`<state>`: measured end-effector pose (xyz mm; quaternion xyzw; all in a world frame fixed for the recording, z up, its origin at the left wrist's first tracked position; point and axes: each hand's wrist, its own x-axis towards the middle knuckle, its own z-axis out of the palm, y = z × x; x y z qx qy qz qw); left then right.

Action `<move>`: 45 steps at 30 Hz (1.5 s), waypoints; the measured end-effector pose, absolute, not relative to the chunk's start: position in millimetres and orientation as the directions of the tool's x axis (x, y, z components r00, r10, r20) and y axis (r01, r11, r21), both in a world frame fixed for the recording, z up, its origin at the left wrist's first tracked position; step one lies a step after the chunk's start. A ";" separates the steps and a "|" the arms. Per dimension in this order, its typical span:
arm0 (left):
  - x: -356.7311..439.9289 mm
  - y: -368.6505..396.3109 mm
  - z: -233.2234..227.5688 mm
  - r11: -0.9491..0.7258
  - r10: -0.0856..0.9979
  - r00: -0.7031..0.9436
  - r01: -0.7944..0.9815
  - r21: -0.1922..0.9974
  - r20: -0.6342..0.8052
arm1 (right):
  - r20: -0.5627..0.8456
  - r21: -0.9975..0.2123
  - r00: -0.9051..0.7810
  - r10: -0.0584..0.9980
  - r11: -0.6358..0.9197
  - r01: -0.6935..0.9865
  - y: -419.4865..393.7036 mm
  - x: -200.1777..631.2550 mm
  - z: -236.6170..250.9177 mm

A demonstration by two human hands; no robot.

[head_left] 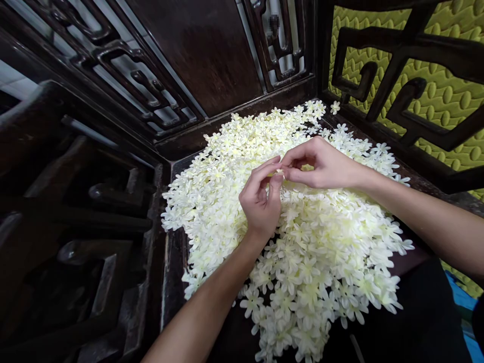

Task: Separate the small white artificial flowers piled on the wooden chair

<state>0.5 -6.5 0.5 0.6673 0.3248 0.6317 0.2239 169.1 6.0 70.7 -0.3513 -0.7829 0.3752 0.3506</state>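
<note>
Both my hands meet above a broad heap of white artificial flowers [223,201] with pale yellow centres. My left hand [262,196] is closed, its thumb and fingers pinching a small pale flower [280,172], of which only a bit shows. The right hand [321,165] reaches in from the right, also closed, with thumb and forefinger pinched against the left fingertips. What lies between the right fingertips is too small and covered to make out. Loose blossoms lie beneath and all around both wrists.
A dark carved wooden seat holds the heap, with a solid back panel [200,45] behind it and latticed armrest [113,201] on the left. Yellow quilted fabric [442,80] shows through the right lattice [401,43]. A single flower [335,107] lies at the back corner.
</note>
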 end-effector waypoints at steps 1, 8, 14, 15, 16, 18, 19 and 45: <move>0.3 -6.1 1.2 -0.706 0.700 0.002 0.158 0.691 0.714 | 0.297 -0.821 -0.503 0.812 0.486 0.299 6.4 169.2 70.1; -2.8 -4.5 1.0 -0.735 0.649 0.009 0.262 0.625 0.760 | 0.307 -0.823 -0.448 0.840 0.470 0.318 5.2 168.0 72.8; -3.1 -5.8 0.8 -0.736 0.658 0.018 0.225 0.638 0.753 | 0.299 -0.843 -0.408 0.863 0.439 0.311 3.2 166.1 72.8; -3.4 -6.2 1.1 -0.735 0.665 0.032 0.207 0.646 0.746 | 0.299 -0.842 -0.407 0.863 0.439 0.313 3.4 166.2 72.1; -3.7 -6.6 1.4 -0.733 0.671 0.043 0.187 0.654 0.740 | 0.297 -0.842 -0.407 0.864 0.438 0.316 3.7 166.5 71.4; -3.7 -7.5 2.1 -0.723 0.686 0.053 0.165 0.671 0.726 | 0.282 -0.843 -0.416 0.864 0.430 0.322 4.6 167.4 70.0; -3.3 -8.0 2.6 -0.717 0.692 0.052 0.168 0.677 0.720 | 0.273 -0.847 -0.418 0.866 0.423 0.322 5.2 168.0 69.6; 2.7 -15.5 -3.2 -0.562 0.808 -0.085 0.185 0.806 0.583 | 0.221 -0.883 -0.407 0.886 0.359 0.302 2.7 166.7 71.5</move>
